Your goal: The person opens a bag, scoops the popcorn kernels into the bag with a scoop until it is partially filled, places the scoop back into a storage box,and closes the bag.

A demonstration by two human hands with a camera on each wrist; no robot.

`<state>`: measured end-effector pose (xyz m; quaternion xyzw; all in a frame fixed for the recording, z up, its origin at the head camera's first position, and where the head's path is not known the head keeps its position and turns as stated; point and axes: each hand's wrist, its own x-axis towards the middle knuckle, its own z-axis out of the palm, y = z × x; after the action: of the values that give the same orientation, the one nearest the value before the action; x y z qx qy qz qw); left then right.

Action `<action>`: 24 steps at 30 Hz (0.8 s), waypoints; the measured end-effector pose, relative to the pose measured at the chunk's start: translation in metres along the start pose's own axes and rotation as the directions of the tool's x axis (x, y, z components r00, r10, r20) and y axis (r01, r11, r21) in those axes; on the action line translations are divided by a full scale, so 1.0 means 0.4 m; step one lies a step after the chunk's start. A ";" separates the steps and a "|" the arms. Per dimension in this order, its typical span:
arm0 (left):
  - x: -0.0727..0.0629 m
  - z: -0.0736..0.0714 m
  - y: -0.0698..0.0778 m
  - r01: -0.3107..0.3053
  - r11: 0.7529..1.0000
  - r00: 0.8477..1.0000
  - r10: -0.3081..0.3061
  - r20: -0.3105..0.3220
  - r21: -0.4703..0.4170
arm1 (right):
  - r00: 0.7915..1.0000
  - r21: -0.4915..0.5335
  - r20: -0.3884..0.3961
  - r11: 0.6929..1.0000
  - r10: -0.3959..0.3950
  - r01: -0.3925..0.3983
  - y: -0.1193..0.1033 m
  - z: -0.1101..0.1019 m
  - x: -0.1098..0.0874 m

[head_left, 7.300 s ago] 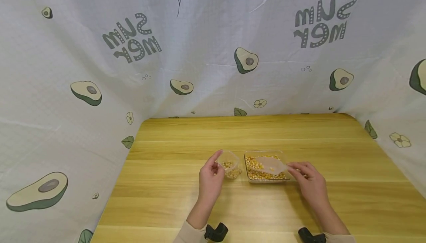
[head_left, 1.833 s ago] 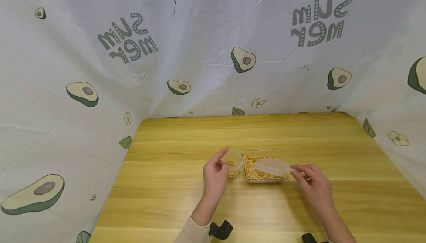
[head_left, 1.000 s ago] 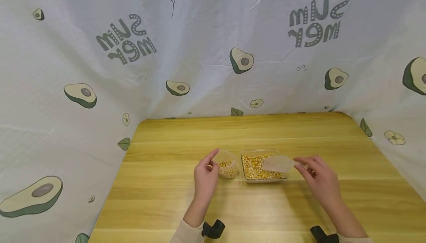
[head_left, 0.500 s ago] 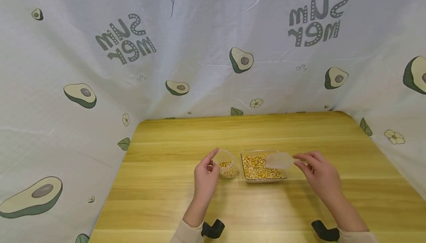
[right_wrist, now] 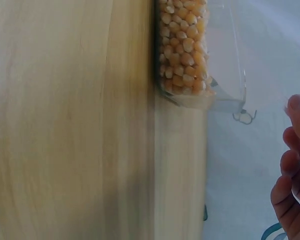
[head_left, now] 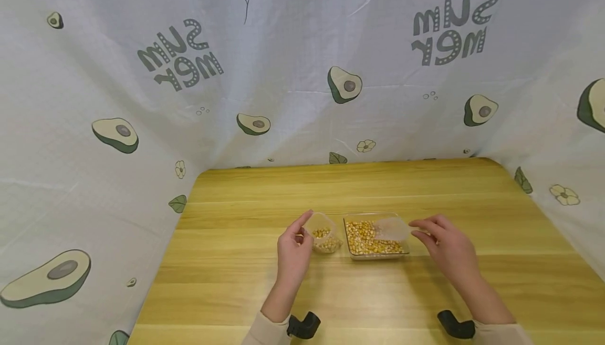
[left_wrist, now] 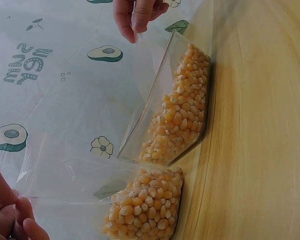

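My left hand [head_left: 294, 253] pinches the open top edge of a clear plastic bag [head_left: 326, 241], which stands on the table with corn kernels filling its lower part. Close to its right is a clear rectangular container [head_left: 376, 257] of corn kernels [head_left: 361, 236]. My right hand [head_left: 446, 245] pinches the handle end of a translucent scoop [head_left: 391, 228]; its front end points left and down to the kernels in the container. In the left wrist view, the bag's kernels [left_wrist: 145, 205] bulge below the stretched, see-through film. The right wrist view shows the right fingertips [right_wrist: 296, 102] beyond the container's rim.
A wooden table [head_left: 264, 192] carries the bag and container near its middle. White cloth [head_left: 293, 61] printed with avocados and lettering hangs behind and at both sides. A black wrist camera mount [head_left: 304, 326] sits at each cuff.
Compared with several seconds ago, the scoop no longer shows kernels lying on it. It shifted right over the container, then slightly back left. The bag's mouth moved left from 1.8 seconds ago.
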<state>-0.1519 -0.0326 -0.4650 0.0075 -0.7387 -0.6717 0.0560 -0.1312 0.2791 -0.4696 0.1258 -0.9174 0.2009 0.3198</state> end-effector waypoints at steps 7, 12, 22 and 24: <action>0.002 -0.001 0.000 -0.002 1.000 1.000 0.002 -0.012 -0.008 | 0.999 0.055 0.005 0.998 0.037 -0.037 0.000 0.015 -0.003; 0.002 -0.001 -0.001 0.000 1.000 1.000 0.000 -0.010 -0.023 | 0.997 0.061 0.041 0.995 0.072 -0.074 0.007 0.024 -0.010; 0.000 0.000 0.001 0.007 0.999 1.000 -0.007 -0.012 -0.033 | 0.986 0.061 0.095 0.987 0.140 -0.146 0.011 0.053 -0.025; -0.002 0.000 0.001 0.010 0.999 1.000 -0.010 -0.009 -0.037 | 0.984 0.069 0.086 0.985 0.154 -0.160 0.013 0.061 -0.027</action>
<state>-0.1513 -0.0325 -0.4646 0.0135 -0.7260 -0.6853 0.0562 -0.1378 0.2737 -0.4953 0.0729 -0.9282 0.2551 0.2608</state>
